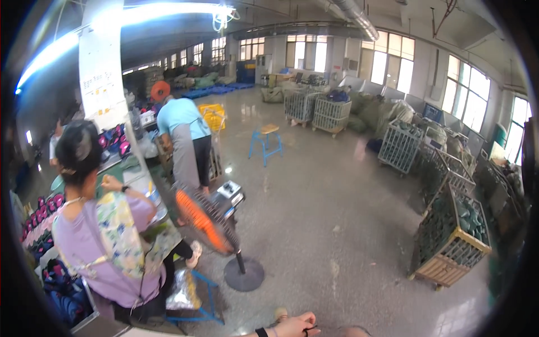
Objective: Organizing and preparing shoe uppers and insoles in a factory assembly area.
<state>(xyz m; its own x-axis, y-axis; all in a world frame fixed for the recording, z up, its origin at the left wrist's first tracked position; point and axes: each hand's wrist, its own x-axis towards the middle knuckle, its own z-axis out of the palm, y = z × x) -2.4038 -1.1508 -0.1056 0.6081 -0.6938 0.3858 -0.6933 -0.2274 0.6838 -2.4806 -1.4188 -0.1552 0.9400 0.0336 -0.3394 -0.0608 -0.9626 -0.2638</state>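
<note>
My left hand (295, 327) reaches in from the lower edge, with a black band (261, 332) round the wrist. Its fingers are curled together, and a thin dark bit shows at their tips, too small to name. Just beyond the hand a tan shoe tip (281, 312) shows on the floor. To the right, a blurred rounded shape (355, 332) is cut off by the lower edge; it may be my right hand, but no fingers can be made out.
A fan (205, 221) with an orange centre stands ahead, beside a blue-framed stool (210, 292). At left a person in purple (106, 247) sits at a worktable; another in light blue (185, 121) bends beyond. Wheeled cage carts (452, 238) line the right.
</note>
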